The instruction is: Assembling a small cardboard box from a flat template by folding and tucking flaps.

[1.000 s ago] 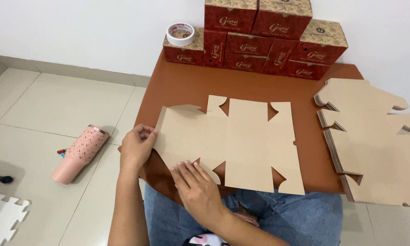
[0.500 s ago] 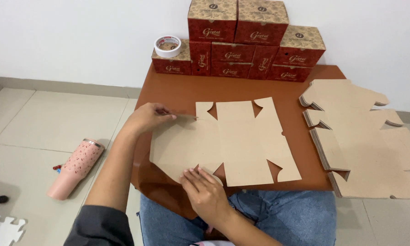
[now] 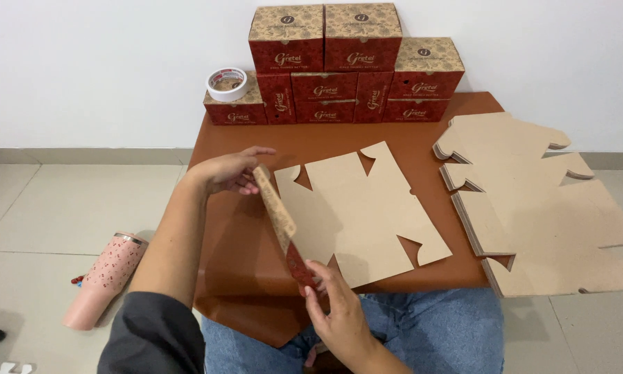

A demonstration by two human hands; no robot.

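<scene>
A flat, die-cut brown cardboard box blank (image 3: 363,208) lies on the brown table (image 3: 239,235), its left panel folded upright so the red printed outer side shows. My left hand (image 3: 230,170) pinches the far end of that raised panel. My right hand (image 3: 336,308) grips its near end at the table's front edge. The remainder of the blank stays flat on the table.
A stack of unfolded box blanks (image 3: 533,208) lies at the table's right side, overhanging the edge. Several assembled red boxes (image 3: 339,69) are piled against the wall, with a tape roll (image 3: 227,84) on the left one. A pink tumbler (image 3: 105,279) lies on the floor at left.
The blank's left panel, flat a second ago, now stands folded up. My left hand moved along it to the far end, and my right hand took hold of the near end.
</scene>
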